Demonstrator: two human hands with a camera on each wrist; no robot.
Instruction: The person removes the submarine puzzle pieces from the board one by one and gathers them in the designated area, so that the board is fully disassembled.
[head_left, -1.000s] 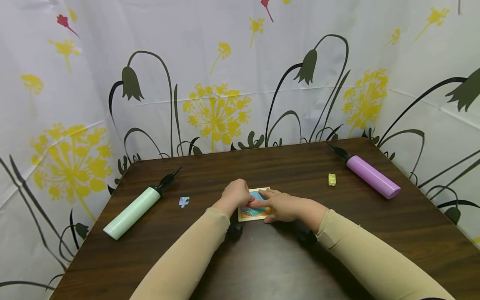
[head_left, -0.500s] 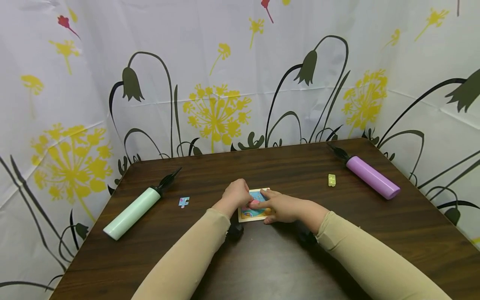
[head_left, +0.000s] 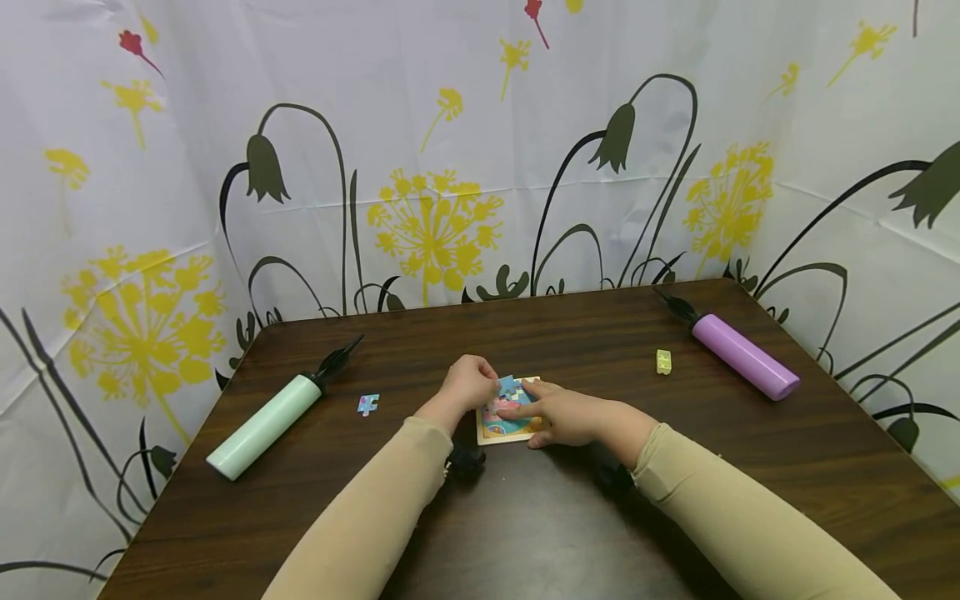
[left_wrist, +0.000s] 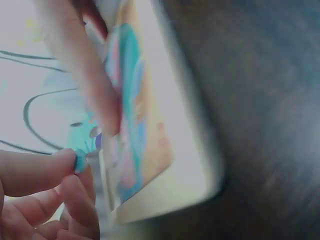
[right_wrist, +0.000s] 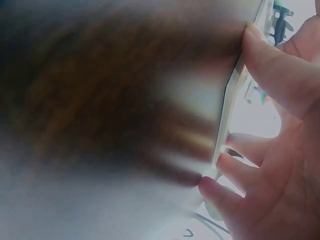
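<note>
A small jigsaw puzzle in a cream frame [head_left: 482,440] lies mid-table, its picture blue, pink and orange. My left hand [head_left: 469,383] is at its far left corner and pinches a blue puzzle piece [head_left: 508,385] between thumb and finger. Close up in the left wrist view, that piece [left_wrist: 80,161] is teal at the fingertips. My right hand [head_left: 562,412] rests spread over the puzzle's right side, index finger reaching across the picture. In the right wrist view the thumb [right_wrist: 272,65] and fingertips touch the frame's edge [right_wrist: 225,115].
A loose puzzle piece [head_left: 368,404] lies to the left. Beyond it is a mint-green hand pump [head_left: 266,425]. At the right are a small yellow block [head_left: 663,361] and a purple hand pump [head_left: 745,354]. A flowered curtain [head_left: 450,125] hangs behind the table.
My left hand has drawn back slightly from the puzzle's middle toward its far left corner, and the blue piece now shows at its fingertips. The right hand stays put.
</note>
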